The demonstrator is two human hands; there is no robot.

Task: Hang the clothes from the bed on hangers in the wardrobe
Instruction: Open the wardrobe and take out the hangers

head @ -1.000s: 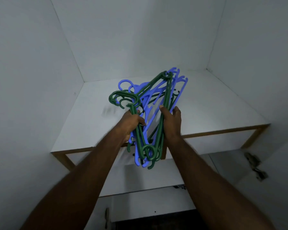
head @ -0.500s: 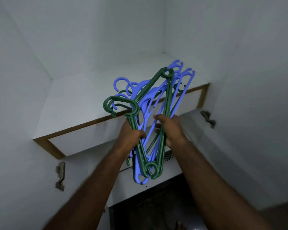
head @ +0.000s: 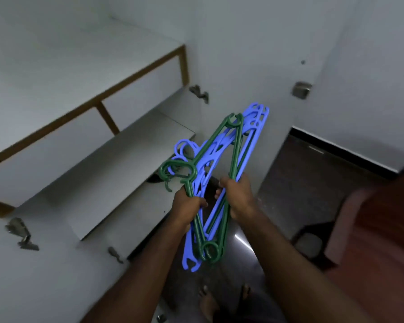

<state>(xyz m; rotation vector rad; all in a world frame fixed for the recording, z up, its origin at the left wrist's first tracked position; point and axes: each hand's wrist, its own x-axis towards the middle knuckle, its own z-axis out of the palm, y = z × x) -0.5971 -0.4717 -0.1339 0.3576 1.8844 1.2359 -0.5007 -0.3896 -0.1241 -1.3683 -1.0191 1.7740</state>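
White wardrobe shelves (head: 135, 145) left; hands grip hanger bundle (head: 222, 173).

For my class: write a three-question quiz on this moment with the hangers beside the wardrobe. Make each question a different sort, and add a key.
1. True or false: the left hand and the right hand both grip the bundle of hangers.
2. Which colours are the hangers? A) red and white B) green and blue C) black and yellow
3. Fill in: the white shelf lies to the ____ of the hands.
Key: 1 true; 2 B; 3 left.
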